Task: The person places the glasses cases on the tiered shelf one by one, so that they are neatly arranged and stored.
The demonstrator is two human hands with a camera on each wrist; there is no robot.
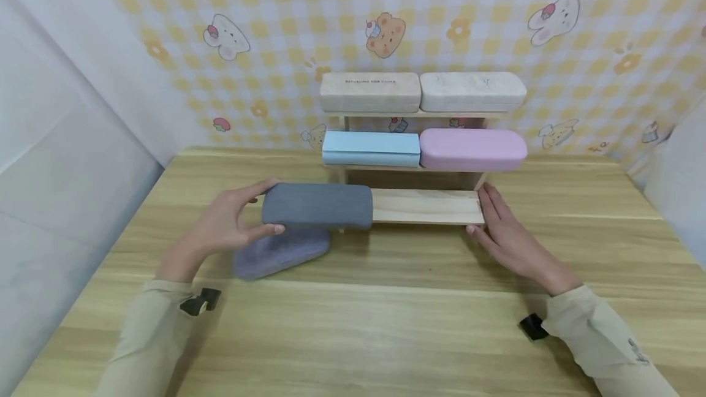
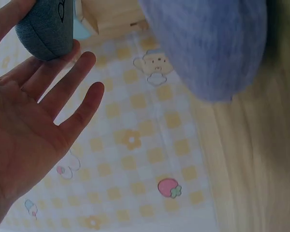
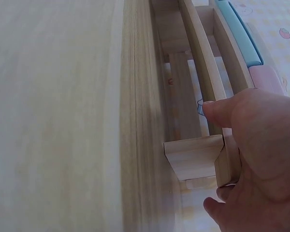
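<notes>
My left hand [image 1: 223, 222] pinches the left end of a dark grey glasses case [image 1: 317, 206] between thumb and fingers. That case lies along the left half of the lowest tier of a small wooden rack [image 1: 425, 207]. In the left wrist view the case [image 2: 48, 31] sits between the thumb and index finger, the other fingers spread. My right hand [image 1: 507, 241] holds the rack's right end, thumb at the front edge; the right wrist view shows the thumb against the wooden frame [image 3: 198, 157]. On the table, beneath the left hand's case, lies a grey-purple case [image 1: 281, 254].
The middle tier bears a light blue case [image 1: 371, 149] and a pink case [image 1: 473, 149]. On the top tier sit a beige case [image 1: 369, 92] and a white marbled case [image 1: 472, 91]. A checked cloth [image 1: 309, 23] hangs behind the wooden table [image 1: 353, 336].
</notes>
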